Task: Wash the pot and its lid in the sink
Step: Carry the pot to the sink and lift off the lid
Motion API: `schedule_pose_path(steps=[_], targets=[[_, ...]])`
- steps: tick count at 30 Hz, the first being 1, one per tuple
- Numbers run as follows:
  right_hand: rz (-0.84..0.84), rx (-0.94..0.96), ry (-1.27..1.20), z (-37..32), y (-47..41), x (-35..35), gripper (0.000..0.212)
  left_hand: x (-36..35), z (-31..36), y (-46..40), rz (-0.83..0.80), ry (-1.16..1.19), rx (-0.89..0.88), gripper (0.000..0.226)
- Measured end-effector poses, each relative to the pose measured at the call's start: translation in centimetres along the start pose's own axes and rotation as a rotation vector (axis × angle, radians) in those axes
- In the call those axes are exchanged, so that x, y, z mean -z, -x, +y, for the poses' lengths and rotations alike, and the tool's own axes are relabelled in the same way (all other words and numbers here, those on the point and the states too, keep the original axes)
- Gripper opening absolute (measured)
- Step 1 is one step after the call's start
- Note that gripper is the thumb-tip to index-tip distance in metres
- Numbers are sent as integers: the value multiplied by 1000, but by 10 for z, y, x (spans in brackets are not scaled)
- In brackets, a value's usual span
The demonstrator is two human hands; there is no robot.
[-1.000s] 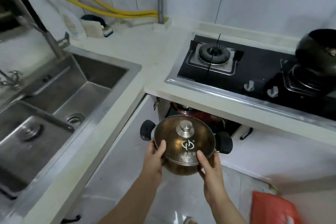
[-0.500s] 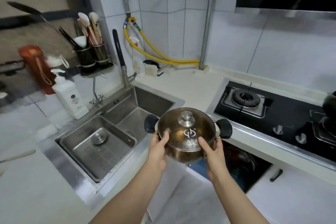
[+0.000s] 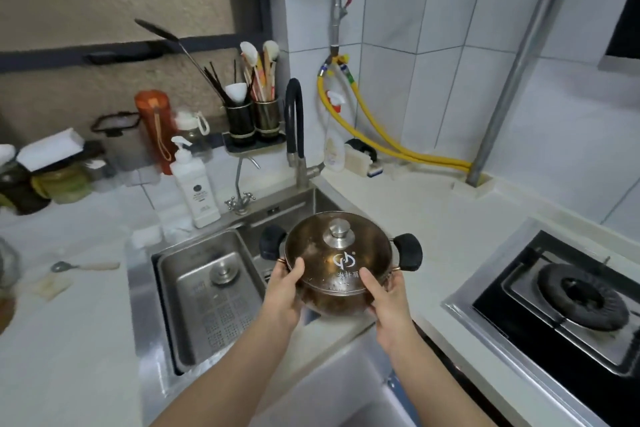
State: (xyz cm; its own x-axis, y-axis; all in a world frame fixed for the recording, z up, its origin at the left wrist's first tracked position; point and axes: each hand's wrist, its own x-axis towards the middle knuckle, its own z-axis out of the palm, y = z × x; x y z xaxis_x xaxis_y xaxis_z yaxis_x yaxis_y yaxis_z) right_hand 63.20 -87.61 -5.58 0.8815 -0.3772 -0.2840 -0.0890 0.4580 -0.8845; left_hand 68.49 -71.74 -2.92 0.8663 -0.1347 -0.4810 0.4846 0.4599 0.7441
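Pot (image 3: 332, 302) over sink (image 3: 214, 308) (faucet (image 3: 294, 128) behind)

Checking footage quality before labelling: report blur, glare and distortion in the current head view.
Head view: wide-angle bending curves the wall tiles and pipe; left-edge counter clutter is smeared, while the pot and lid, held by left hand and right hand, are fairly sharp; soft glare on the lid and sink.

Left of my fingers (image 3: 298, 265) the shallow sink basin (image 3: 211, 302) lies open, only its drain plug (image 3: 224, 274) standing up. Beyond my fingers the black faucet (image 3: 294, 128) and white soap bottle (image 3: 195, 189) crowd the back edge. Right of my fingers the desk (image 3: 446, 239) is bare up to the stove (image 3: 571, 308).
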Motion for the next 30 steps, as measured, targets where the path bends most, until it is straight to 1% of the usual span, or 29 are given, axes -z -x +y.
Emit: schedule_pose_path(steps=[3,5,9,12,16,21,24,27,30], targets=[[-68,-41,18,-8,-27,-8,70,-4,12,-13,50,4,18,19],[-101,-59,15,-12,-44,-14,66,-9,21,-19,79,-6,35,20],[-129,-103,27,-13,-80,-30,60,-10,35,-46,128,-51,1,28],[-141,-115,21,-5,-109,-43,51,-3,44,-75,172,-111,13,28],[-101,-154,17,4,-147,-63,48,6,53,-122,195,-86,43,16],[-37,-272,25,23,-187,-72,55,17,52,-175,185,-35,98,33],[43,-386,-29,36,-206,-70,53,23,42,-201,192,9,131,31],[87,-490,-83,47,-220,-69,47,33,27,-224,234,10,170,38],[118,-552,-74,60,-232,-68,50,42,15,-239,251,43,194,40]])
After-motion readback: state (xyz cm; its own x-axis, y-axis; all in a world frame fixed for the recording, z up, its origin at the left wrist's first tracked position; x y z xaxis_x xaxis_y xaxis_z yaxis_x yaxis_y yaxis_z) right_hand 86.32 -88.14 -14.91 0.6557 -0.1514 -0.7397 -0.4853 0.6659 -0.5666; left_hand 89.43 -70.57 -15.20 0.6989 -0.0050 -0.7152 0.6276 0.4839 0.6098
